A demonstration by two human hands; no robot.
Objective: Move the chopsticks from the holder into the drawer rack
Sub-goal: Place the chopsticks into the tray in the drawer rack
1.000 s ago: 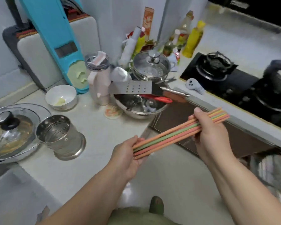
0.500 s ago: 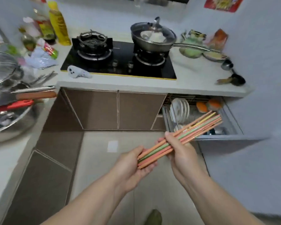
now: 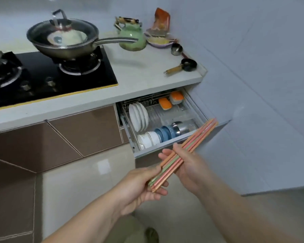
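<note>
Chopsticks (image 3: 181, 156), a bundle in orange, pink and green, are held by both hands in front of the open drawer rack (image 3: 191, 111). The bundle is angled from about 7 o'clock to 1 o'clock, and its upper ends are seen over the drawer's front right corner. The lower end is gripped by the left hand (image 3: 142, 186), whose fingers (image 3: 161, 191) are curled under the sticks, with the thumb pressed on top. The middle of the bundle is gripped by the right hand (image 3: 189, 165), whose fingers (image 3: 165, 155) are wrapped around the sticks from the 3 o'clock side. Both sets of fingers are closed on the bundle.

The drawer is pulled out below the worktop (image 3: 147, 74), at 12 o'clock from the hands. White plates (image 3: 139, 116) are stood on edge at its left side. White bowls (image 3: 148, 139) and blue bowls (image 3: 165, 133) are stacked on their sides along its front, with a steel pot (image 3: 182, 128) just beside them at 3 o'clock. Two orange-lidded boxes (image 3: 170, 100) are seen at the back.

On the worktop, a lidded wok (image 3: 63, 41) is set on the black gas hob (image 3: 47, 74) at 10 o'clock. A green kettle (image 3: 132, 37) is placed at 12 o'clock, near the wok's handle. A black ladle (image 3: 182, 66) with a wooden handle is laid near the worktop's right edge.
</note>
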